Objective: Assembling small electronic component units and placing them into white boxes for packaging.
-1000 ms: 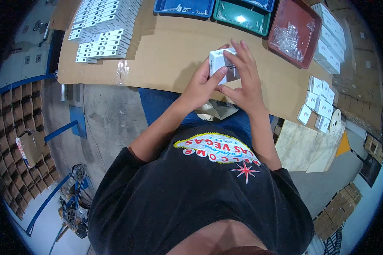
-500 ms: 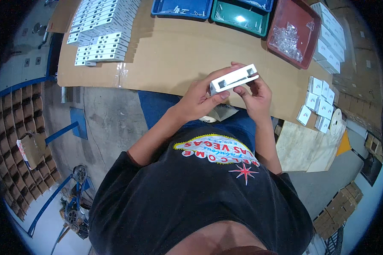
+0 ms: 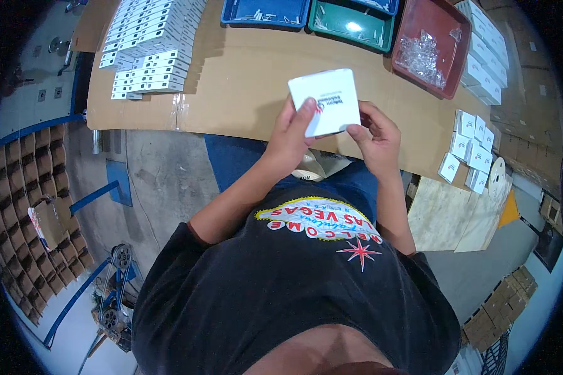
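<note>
A white square plastic box (image 3: 328, 94) is held up over the near edge of the table, its flat printed face turned toward me. My left hand (image 3: 286, 139) grips its left side, the thumb pressed on the face and the other fingers hidden behind. At the lower right corner my right hand (image 3: 380, 139) has its thumb and bent fingers closed about the edge. Several similar white boxes (image 3: 472, 147) lie in a loose group at the table's right side.
Stacks of white boxes (image 3: 150, 44) stand at the far left of the cardboard-covered table (image 3: 244, 87). Along the back are a blue tray (image 3: 266, 24) and a green tray (image 3: 350, 37) with small white parts. A red tray (image 3: 425, 90) holds clear plastic pieces. More white boxes (image 3: 485, 53) stand beside it.
The box has been turned from edge-on, with its slotted side showing, to its printed face. My left thumb has moved onto that face; my right hand stays at the right side.
</note>
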Available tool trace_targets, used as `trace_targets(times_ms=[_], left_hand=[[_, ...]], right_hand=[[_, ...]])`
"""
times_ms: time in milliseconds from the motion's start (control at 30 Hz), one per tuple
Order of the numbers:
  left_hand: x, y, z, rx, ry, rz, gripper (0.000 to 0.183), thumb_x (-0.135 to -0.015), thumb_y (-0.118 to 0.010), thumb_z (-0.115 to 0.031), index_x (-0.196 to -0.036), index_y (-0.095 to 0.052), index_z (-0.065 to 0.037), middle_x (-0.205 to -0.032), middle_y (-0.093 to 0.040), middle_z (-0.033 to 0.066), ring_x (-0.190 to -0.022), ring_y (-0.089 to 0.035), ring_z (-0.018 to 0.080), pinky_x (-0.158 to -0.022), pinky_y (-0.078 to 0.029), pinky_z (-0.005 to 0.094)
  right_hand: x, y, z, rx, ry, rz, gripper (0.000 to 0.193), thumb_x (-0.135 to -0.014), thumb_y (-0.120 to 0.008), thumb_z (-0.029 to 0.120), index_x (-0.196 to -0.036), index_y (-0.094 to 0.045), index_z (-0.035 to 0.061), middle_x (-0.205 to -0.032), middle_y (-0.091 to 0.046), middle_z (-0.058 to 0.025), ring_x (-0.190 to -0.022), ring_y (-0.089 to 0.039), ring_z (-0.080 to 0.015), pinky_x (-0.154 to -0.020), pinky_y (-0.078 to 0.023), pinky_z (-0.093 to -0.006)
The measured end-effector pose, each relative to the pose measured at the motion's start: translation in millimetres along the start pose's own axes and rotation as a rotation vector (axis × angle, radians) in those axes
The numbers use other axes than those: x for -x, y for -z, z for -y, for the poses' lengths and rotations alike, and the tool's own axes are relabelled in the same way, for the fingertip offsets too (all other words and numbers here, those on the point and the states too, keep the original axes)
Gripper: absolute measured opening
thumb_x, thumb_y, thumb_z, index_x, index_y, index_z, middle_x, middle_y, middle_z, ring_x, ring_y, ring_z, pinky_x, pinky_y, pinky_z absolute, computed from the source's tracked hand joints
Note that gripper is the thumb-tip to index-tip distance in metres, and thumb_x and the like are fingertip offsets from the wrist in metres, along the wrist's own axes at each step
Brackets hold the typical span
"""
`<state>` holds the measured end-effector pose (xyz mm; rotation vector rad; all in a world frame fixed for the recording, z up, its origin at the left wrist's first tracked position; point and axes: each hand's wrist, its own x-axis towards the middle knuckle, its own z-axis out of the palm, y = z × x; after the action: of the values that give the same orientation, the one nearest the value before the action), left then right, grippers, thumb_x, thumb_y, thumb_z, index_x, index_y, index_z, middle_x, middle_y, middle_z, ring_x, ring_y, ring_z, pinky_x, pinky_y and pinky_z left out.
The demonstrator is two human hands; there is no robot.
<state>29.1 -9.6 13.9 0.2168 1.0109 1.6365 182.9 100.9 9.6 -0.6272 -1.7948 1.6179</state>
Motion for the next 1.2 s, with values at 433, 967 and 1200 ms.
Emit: trace_targets(times_ms=[433,967,1200], left_hand=[[-3,3,2,-0.387,-0.251,-0.108,0.04,-0.11,-0.05,-0.031,-0.138,-0.047,-0.002,-0.124,-0.062,0.0087,-0.116,-0.059,0.0133,-0.099,-0.048,0.0314],[2,28,5,-0.232,-0.247,0.14,0.047,-0.108,-0.054,-0.026,-0.146,-0.042,-0.001,-0.139,-0.057,0.0109,-0.126,-0.055,0.018,-0.109,-0.045,0.0371],[-15,48,3,-0.018,-0.114,0.199,0.049,-0.096,-0.073,-0.012,-0.139,-0.051,-0.003,-0.133,-0.062,0.0091,-0.123,-0.06,0.0193,-0.107,-0.047,0.0385]], right_hand=[[-7,-12,0,-0.212,-0.465,-0.026,0.027,-0.098,-0.07,0.013,-0.118,-0.067,-0.0047,-0.107,-0.072,-0.0108,-0.097,-0.069,-0.0155,-0.085,-0.058,-0.0304],[-1,-16,17,-0.111,-0.298,-0.036,0.023,-0.095,-0.073,0.009,-0.113,-0.069,-0.0049,-0.1,-0.074,-0.0075,-0.095,-0.069,-0.0123,-0.087,-0.055,-0.028],[-4,-23,32,0.147,-0.109,-0.123,0.025,-0.089,-0.08,0.013,-0.105,-0.07,-0.0019,-0.095,-0.076,-0.0104,-0.088,-0.073,-0.0158,-0.08,-0.057,-0.0306]])
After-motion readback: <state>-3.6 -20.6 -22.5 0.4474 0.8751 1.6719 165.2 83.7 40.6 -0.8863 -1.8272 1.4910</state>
